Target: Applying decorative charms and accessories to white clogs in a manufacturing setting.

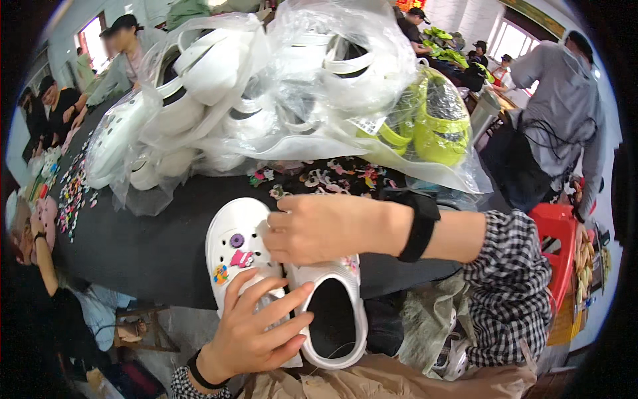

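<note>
A pair of white clogs lies at the near table edge, toes pointing away. On the left clog (222, 234) sit a round purple charm (236, 241), a pink charm (242, 258) and a yellow-orange and blue charm (220, 273). My left hand (262, 327) lies across its heel part, fingers spread and reaching toward the right clog (327, 274). Over the toes, my right hand (309, 229) is closed, its fingertips at the left clog's upper. Whatever those fingers pinch is hidden. Part of a pinkish charm (351, 265) shows on the right clog.
Bagged white clogs (226, 66) and lime-green clogs (442, 123) are heaped at the table's far side. Loose colourful charms (332, 174) lie before them, more charms (74, 183) at left. A red stool (555, 233) stands right. Several people work around.
</note>
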